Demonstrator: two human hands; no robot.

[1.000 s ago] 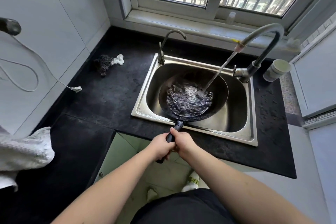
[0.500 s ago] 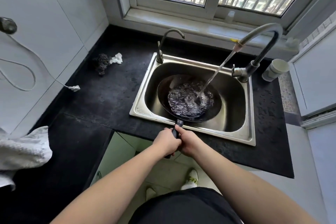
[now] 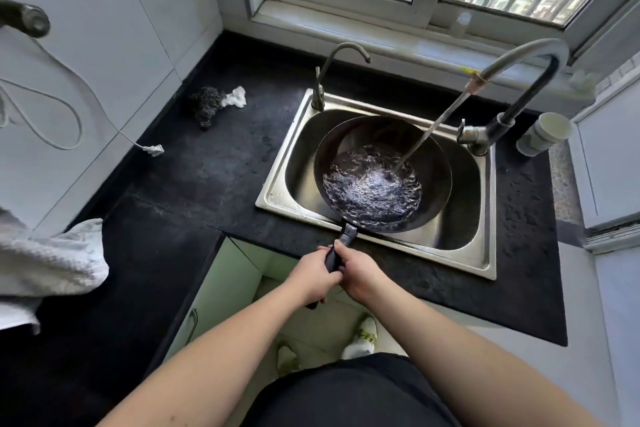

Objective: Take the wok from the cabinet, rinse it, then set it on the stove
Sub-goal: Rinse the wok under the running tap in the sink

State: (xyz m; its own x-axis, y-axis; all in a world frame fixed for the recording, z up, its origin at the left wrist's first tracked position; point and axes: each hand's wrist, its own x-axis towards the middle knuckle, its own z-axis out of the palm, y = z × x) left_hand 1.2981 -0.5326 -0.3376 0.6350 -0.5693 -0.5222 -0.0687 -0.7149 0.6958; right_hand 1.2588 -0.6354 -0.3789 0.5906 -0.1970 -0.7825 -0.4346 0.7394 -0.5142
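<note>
A dark round wok hangs over the steel sink, its black handle pointing toward me. My left hand and my right hand both grip that handle side by side, just in front of the sink's near rim. Water streams from the tall curved tap at the right into the wok, and churning water fills its bottom. The stove is out of view.
A smaller tap stands at the sink's back left. A steel scourer with a white rag lies on the black counter. A paper cup sits at the right, a white towel at the left. An open cabinet door is below.
The wok has swung to the right and lifted a little within the sink, and the water keeps running into it. Both hands hold the handle as before.
</note>
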